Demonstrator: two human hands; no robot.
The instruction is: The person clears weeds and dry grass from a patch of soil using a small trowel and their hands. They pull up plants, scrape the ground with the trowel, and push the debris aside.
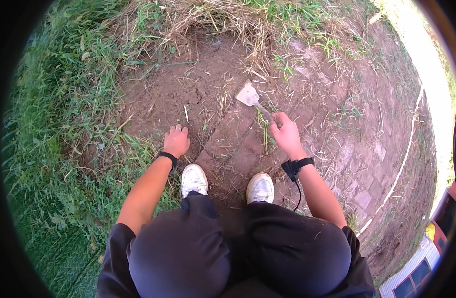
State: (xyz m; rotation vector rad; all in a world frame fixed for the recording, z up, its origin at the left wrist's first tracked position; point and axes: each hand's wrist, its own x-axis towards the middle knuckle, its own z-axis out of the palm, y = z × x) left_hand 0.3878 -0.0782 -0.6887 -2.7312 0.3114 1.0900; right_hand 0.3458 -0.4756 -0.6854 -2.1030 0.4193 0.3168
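Observation:
My right hand (286, 133) is closed round the handle of a small hand shovel (247, 94) with a flat, pale, dirt-stained blade. The blade points away and left, low over the brown soil (188, 94) or touching it; which, I cannot tell. To the left, my left hand (176, 141) hangs low over the dirt beside the grass edge. Its fingers bend downward, slightly apart, with a ring on one; the tips are hidden and no object shows in them. A thin pale stalk (186, 113) lies just beyond it. A green grass tuft (264, 128) grows left of my right hand.
My white shoes (194, 180) stand on the dirt between my hands. Thick green grass (54, 164) covers the left side, and dry straw (203, 20) lies at the far edge. Worn paving bricks (363, 198) and a pale cord-like line (405, 161) run along the right.

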